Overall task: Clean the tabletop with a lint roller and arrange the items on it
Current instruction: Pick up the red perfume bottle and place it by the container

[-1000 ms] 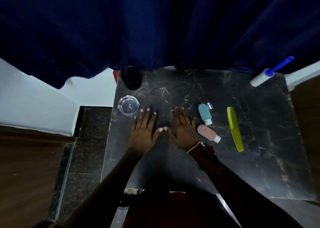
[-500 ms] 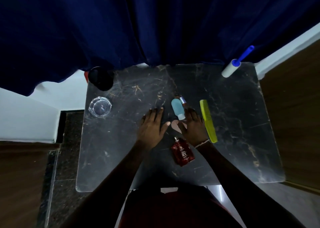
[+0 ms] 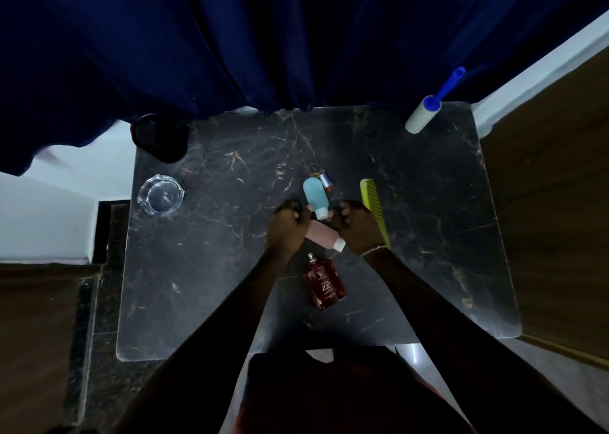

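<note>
Both hands rest over the middle of the dark marble tabletop (image 3: 428, 236). The left hand (image 3: 287, 227) has its fingers curled inward; whether they grip anything cannot be determined. The right hand (image 3: 356, 227) also has its fingers curled, with a bracelet (image 3: 372, 250) at the wrist; its grip cannot be determined either.

A blue squeeze bottle (image 3: 314, 197) lies between the two sets of fingertips, cap toward the person. A pink squeeze bottle (image 3: 324, 237) lies between the two palms, just behind the fingers, its white cap near the right wrist. A small metallic cylinder (image 3: 326, 180) lies just beyond the blue bottle, ahead of the fingertips. A yellow-green comb (image 3: 374, 208) lies just outside the right hand, partly covered by it. A red perfume bottle (image 3: 324, 282) lies flat between the forearms, nearer the person than the fingers.

The lint roller (image 3: 423, 114), white roll with blue handle, lies at the far right corner, well apart from both hands. A glass ashtray (image 3: 160, 195) and a black round container (image 3: 160, 137) sit far outside the left fingers.
</note>
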